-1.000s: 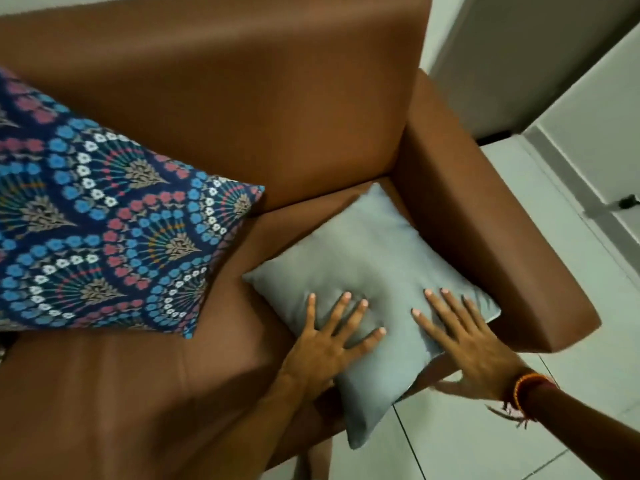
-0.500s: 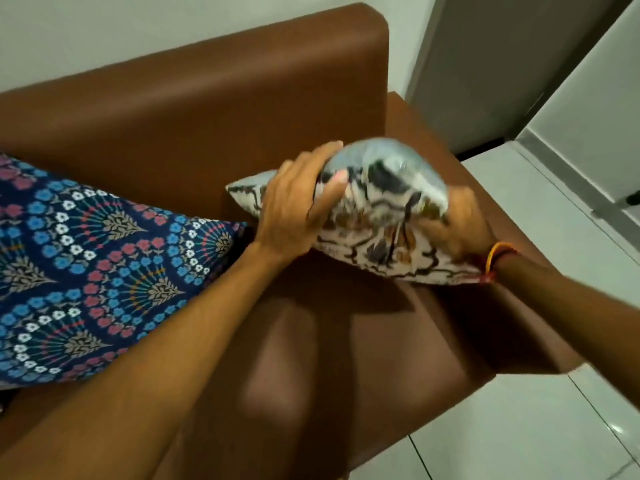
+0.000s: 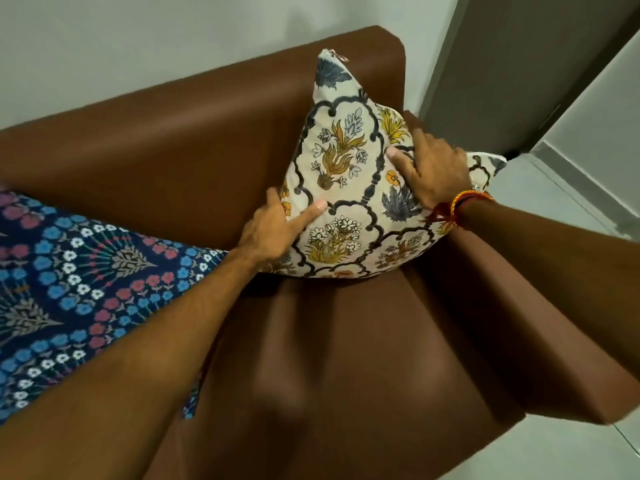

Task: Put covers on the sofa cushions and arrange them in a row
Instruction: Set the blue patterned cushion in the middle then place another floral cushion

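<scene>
A cream cushion with a floral cover [image 3: 349, 188] stands on one edge on the brown sofa [image 3: 194, 161], leaning against the backrest by the right armrest. My left hand [image 3: 277, 226] grips its lower left edge, thumb on the front. My right hand [image 3: 433, 164] presses on its upper right side, fingers spread over the fabric. A dark blue cushion with a flower pattern [image 3: 83, 292] lies to the left on the seat, partly hidden by my left forearm.
The sofa's right armrest [image 3: 526, 334] runs toward me beside the cream cushion. Beyond it lies a pale tiled floor [image 3: 554, 209] and a grey door or wall panel [image 3: 519, 64]. A white wall stands behind the backrest.
The cushion lay flat, grey side up, under both palms a second ago. It was lifted, turned, and now stands upright against the backrest with its floral face toward me.
</scene>
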Tool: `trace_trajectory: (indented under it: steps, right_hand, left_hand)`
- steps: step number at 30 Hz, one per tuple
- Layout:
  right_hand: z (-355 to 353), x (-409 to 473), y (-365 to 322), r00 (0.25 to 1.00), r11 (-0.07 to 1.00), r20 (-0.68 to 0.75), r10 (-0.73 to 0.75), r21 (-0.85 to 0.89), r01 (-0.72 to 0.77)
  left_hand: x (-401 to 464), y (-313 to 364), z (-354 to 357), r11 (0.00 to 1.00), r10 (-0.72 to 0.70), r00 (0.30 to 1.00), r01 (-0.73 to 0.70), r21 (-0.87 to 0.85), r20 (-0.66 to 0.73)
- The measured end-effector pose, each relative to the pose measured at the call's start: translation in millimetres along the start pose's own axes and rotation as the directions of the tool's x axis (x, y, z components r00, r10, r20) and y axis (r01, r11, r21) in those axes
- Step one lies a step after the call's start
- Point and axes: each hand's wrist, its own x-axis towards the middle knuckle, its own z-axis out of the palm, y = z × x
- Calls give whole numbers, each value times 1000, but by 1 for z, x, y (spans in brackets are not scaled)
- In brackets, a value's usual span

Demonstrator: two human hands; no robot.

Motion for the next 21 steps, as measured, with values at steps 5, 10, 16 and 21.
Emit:
trace_trajectory:
  steps: [5, 10, 16, 21]
  right_hand:
    - [-7, 22, -11, 990, 998, -125, -61, 18, 64]
    - [-4, 44, -12, 998, 995, -55, 29, 97, -23]
    - [24, 13, -4, 988, 985, -56, 142, 109, -136]
    - [19, 4, -29, 946, 947, -323, -29, 293, 129]
  left_hand:
    - [2, -3, 3, 994, 106, 983, -102, 32, -150]
    - [21, -16, -13, 988, 146, 923, -115, 105, -357]
    - [12, -31, 4, 969, 208, 930, -153, 196, -303]
    - [11, -2, 11, 911, 408, 780, -313, 269, -474]
